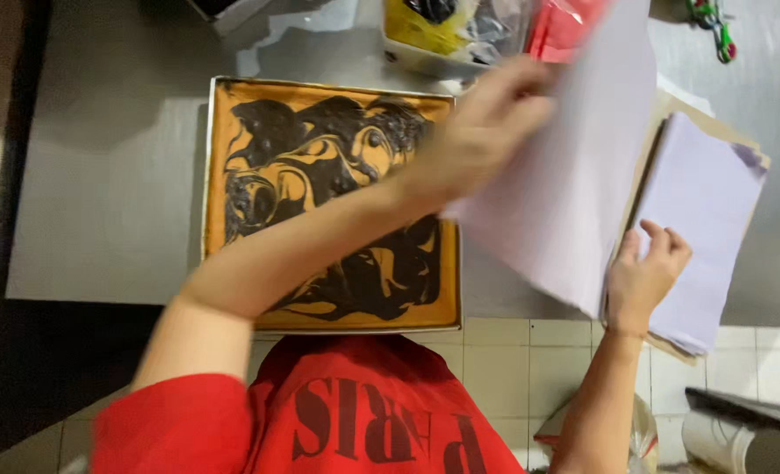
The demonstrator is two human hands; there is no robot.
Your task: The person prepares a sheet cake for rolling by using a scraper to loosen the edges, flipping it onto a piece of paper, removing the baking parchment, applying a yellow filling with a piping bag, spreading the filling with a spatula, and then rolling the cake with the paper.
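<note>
Left hand [486, 132] pinches one pale sheet [574, 167] lifted off the paper stack [706, 228], which lies right of the marbled batter tray [328, 202]. Right hand [644, 276] presses the stack, fingers together (steadying lower sheets helps a clean peel).

We see baking kitchen, likely small bakery: steel worktable [109, 175], square tray of marbled orange-and-chocolate batter [328, 202], stack of baking paper sheets [706, 219], tub of bagged supplies [451, 31], tiled floor [513, 360] below us.
</note>
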